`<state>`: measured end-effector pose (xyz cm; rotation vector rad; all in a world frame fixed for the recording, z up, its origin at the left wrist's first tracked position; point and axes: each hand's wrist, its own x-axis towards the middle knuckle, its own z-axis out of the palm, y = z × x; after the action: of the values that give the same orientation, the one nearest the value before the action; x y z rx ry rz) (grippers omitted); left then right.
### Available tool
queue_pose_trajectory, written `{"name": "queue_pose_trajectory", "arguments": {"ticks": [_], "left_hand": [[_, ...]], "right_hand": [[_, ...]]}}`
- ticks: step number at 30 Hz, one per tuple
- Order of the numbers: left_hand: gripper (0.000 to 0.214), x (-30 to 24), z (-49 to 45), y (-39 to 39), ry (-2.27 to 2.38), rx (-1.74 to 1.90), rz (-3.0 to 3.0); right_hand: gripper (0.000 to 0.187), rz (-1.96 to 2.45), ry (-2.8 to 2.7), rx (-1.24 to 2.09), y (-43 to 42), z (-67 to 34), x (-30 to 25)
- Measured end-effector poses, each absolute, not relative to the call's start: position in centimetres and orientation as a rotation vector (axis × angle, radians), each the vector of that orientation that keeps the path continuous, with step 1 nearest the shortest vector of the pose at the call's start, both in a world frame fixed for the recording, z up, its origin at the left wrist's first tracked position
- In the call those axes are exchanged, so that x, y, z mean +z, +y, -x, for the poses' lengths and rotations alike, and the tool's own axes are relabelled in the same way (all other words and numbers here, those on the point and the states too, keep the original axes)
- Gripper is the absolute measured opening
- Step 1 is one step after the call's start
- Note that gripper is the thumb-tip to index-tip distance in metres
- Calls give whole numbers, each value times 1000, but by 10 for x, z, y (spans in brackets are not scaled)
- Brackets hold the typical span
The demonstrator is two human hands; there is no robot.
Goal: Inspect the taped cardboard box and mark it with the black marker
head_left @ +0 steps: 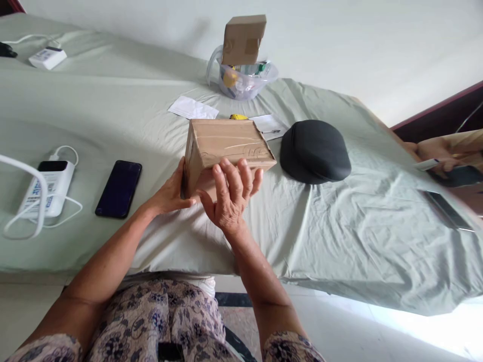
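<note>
A closed brown cardboard box (230, 141) is in front of me at the middle of the cloth-covered table. My left hand (171, 191) grips its near left corner, fingers along the left side and thumb across the lower front. Over the front face, my right hand (230, 193) is open with its fingers apart, the fingertips by the near top edge. Whether those fingertips press on the cardboard I cannot tell. Behind the box a yellow object (239, 116) peeks out, beside a paper with a pen (270, 131) on it.
A black cap (315, 151) lies to the right, a dark phone (118, 189) to the left. White power banks (51, 188) with cables are further left. At the back, a clear plastic basket (247, 83) carries a smaller carton (244, 42). Another person's hand (439, 153) shows at far right.
</note>
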<state>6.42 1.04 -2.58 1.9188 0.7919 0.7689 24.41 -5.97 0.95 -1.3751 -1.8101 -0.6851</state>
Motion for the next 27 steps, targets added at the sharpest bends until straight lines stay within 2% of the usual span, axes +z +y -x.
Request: {"name": "queue_pose_trajectory", "arguments": {"ticks": [6, 14, 22, 27], "left_hand": [[129, -13, -60, 13, 726, 793, -1885], [135, -17, -53, 18, 826, 742, -1880], [130, -21, -45, 24, 826, 670, -1882], [125, -29, -49, 28, 752, 778, -1899]], "right_hand": [[48, 1426, -1658, -696, -60, -263, 16], [54, 1378, -1504, -595, -55, -293, 17], [61, 1222, -1546, -459, -47, -301, 7], [63, 1212, -1571, -463, -46, -298, 3]]}}
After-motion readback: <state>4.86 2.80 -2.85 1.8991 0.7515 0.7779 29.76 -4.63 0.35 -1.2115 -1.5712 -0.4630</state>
